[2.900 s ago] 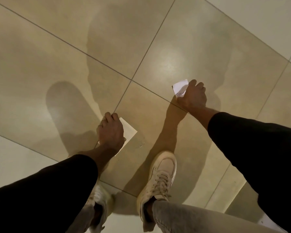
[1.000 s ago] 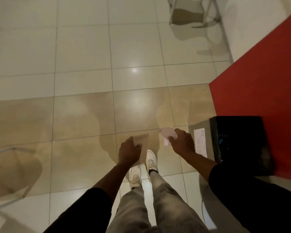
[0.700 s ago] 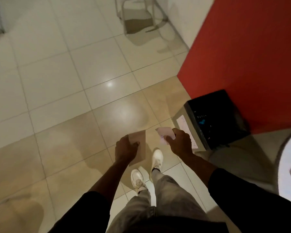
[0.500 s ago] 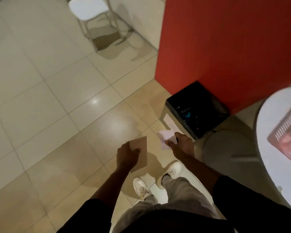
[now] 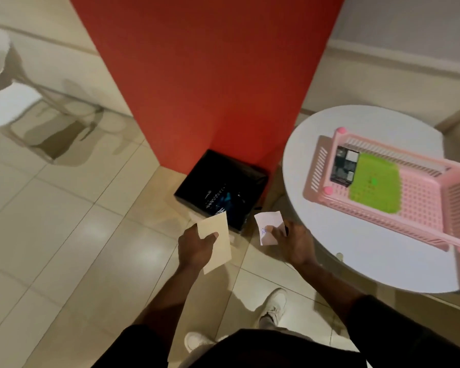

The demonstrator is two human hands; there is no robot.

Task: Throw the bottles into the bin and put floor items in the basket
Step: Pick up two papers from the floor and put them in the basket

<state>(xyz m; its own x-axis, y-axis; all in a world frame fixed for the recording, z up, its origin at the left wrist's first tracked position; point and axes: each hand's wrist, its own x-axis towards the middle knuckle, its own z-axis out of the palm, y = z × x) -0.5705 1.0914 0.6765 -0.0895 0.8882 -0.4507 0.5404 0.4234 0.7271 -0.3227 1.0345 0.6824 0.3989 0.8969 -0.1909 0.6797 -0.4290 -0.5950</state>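
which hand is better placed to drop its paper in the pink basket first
Right. The right hand holds its white note beside the round table bearing the pink basket. The left hand with the cream card is farther away.

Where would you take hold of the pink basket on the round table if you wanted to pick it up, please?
Probably by the long rim of the pink basket nearest the person, coming from above on the side where the right hand is. That edge faces the table's open front, and the basket lies flat. The slatted walls give fingers purchase, while the green sheet and dark box sit clear of that rim.
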